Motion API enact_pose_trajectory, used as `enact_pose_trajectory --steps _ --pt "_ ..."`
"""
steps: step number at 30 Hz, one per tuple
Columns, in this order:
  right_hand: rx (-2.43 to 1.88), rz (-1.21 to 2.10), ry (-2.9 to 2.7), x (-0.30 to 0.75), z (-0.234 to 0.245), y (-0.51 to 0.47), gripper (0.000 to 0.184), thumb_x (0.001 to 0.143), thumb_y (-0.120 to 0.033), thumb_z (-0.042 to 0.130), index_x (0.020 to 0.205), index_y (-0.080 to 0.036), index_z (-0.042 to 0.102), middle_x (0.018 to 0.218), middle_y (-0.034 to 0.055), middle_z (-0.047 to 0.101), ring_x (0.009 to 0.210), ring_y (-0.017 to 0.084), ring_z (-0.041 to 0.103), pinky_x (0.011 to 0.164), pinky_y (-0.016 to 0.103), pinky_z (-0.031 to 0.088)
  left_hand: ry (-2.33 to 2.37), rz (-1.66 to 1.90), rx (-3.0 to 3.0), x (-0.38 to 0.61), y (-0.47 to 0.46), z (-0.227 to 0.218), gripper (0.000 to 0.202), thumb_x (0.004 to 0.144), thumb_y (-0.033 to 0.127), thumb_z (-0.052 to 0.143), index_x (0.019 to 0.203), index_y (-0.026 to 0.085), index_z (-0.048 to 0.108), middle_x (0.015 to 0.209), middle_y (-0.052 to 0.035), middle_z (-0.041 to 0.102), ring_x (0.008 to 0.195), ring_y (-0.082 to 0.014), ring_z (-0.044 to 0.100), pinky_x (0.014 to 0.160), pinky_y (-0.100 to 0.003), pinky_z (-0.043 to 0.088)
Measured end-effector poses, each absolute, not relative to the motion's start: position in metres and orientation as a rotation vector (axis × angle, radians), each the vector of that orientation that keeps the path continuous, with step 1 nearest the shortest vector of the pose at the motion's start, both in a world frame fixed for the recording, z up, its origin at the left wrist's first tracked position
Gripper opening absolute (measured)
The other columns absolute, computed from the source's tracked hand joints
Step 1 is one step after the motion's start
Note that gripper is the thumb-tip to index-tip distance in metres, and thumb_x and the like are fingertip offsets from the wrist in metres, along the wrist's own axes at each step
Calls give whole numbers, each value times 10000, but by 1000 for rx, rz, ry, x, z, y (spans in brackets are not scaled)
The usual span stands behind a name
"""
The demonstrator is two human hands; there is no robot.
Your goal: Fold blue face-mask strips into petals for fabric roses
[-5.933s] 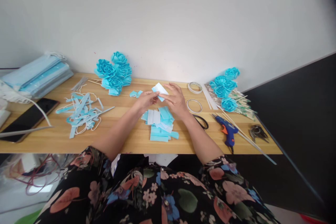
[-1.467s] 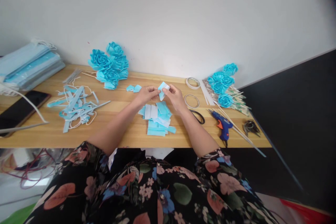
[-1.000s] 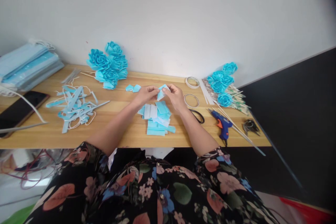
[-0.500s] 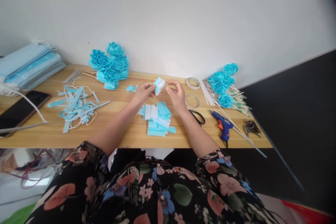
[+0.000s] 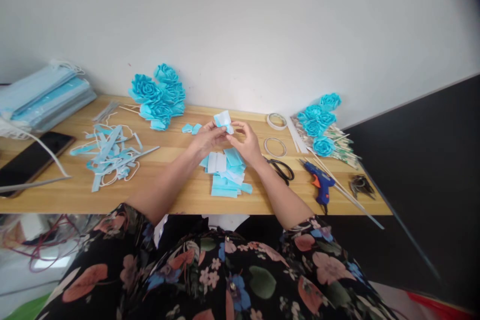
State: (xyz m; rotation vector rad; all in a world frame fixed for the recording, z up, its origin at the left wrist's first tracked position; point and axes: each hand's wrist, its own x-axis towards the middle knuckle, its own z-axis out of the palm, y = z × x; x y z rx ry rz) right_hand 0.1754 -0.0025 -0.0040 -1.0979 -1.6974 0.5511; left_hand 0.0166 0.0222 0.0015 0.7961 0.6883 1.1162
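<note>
Between my hands, above the table, is a small cut piece of blue-and-white face mask fabric [image 5: 224, 119]. My left hand [image 5: 208, 136] pinches its lower left part between thumb and fingers. On its right edge, the thumb and fingers of my right hand [image 5: 245, 141] close around the lower corner. A loose pile of similar mask pieces [image 5: 225, 175] lies on the table just below my hands. Two small blue cut scraps [image 5: 191, 129] rest beyond my left hand.
Blue fabric roses [image 5: 159, 95] stand at the back left, more roses [image 5: 317, 117] at the right. Mask strips [image 5: 112, 152], a phone [image 5: 33, 160] and packed masks [image 5: 45, 95] occupy the left. Tape rolls [image 5: 275, 147], scissors [image 5: 283, 172] and a glue gun [image 5: 320, 182] lie right.
My right hand has come in from beside the piece and now grips its right edge. The piece has turned in my left hand, its white face now towards the top.
</note>
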Motion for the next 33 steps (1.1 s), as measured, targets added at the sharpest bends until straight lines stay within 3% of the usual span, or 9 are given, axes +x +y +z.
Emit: enact_pose_trajectory --steps 6,11,16,23,29,33 --pt "-1095 596 -1643 176 -5 -2 337 811 -372 697 1116 -269 599 1214 60 650 1120 225 608 992 409 488 663 1063 803 20 20 1 347 633 205 848 920 134 666 849 -38 724 777 -153 686 781 -313 538" --pt "-1101 602 -1626 177 -4 -2 174 832 -390 667 939 -256 638 1054 35 688 1030 205 628 972 385 488 609 1059 812 20 20 -1 374 613 209 866 921 126 669 873 -35 718 770 -140 675 794 -318 544" --pt "-1101 604 -1623 177 -1 -2 139 864 -375 632 891 -242 660 959 26 704 927 188 641 917 361 497 628 1031 790 19 19 -1 317 656 205 855 845 130 611 797 -23 707 714 -129 678 784 -318 549" --pt "-1097 477 -1728 183 -2 1 133 897 -353 606 897 -231 661 942 23 715 922 196 651 896 365 502 709 980 775 16 20 5 246 813 329 749 811 126 610 687 -57 709 660 -169 701 701 -313 563" --pt "-1010 199 -1922 188 -4 3 113 947 -304 563 933 -248 659 1010 46 720 1020 227 647 918 389 491 772 1018 774 14 24 -2 202 765 248 797 815 109 659 719 -65 728 665 -160 707 719 -293 555" --pt "-985 130 -1968 188 -5 4 211 899 -299 646 1106 -258 639 1132 63 700 1100 246 624 962 408 487 752 1088 719 15 24 -2 177 777 252 784 812 113 680 765 -56 739 685 -144 693 746 -293 543"
